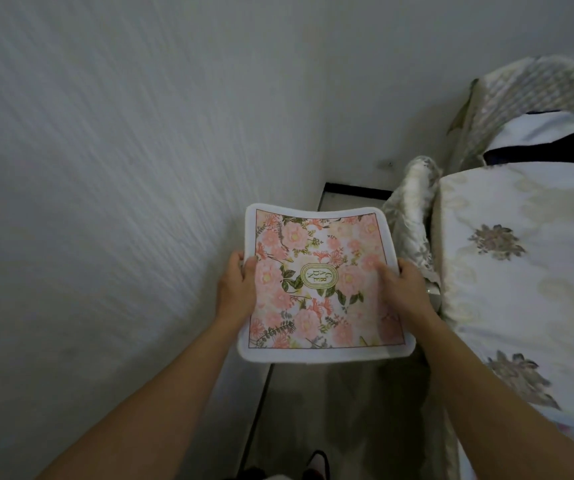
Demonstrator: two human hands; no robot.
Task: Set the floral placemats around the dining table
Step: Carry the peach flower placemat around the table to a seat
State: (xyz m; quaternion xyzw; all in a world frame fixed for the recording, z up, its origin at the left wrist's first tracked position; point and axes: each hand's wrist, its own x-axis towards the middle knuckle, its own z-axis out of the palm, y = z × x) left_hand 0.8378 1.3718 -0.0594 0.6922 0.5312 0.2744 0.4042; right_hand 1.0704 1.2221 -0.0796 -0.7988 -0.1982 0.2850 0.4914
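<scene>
A pale textured wall (123, 168) fills the left. 1 table (521, 289) under a flowered white cloth stands at right, with 1 covered chair (528, 95) beyond it. 1 floral placemat (320, 282) hangs in the air beside the table. The left hand (235, 285) and right hand (405, 285) pinch its opposite edges, thumbs on top.

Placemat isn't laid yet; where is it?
Head view, centre: the placemat is held between left hand and right hand, above the floor, left of the covered table.

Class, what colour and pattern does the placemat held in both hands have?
Pink flowers with green leaves inside a white border, on the placemat; seen in the head view.
</scene>
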